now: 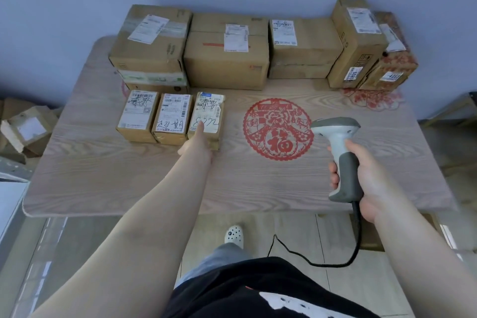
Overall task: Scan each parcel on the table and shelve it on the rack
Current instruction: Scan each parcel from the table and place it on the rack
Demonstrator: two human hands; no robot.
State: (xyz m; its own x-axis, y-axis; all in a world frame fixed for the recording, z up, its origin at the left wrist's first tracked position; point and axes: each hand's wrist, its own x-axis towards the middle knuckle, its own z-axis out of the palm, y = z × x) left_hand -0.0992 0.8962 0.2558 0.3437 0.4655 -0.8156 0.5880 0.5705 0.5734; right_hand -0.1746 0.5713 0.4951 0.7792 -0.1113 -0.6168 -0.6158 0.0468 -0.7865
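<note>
The left hand (197, 143) rests straight fingers on a small brown parcel (206, 121), white-labelled with handwritten marks, rightmost of three on the table (129, 175). The right hand (361, 175) grips a grey scanner (338, 152).

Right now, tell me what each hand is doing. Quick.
Left hand: on the rightmost small parcel at its near end; whether it grips cannot be told.
Right hand: gripping the barcode scanner by its handle.
</note>
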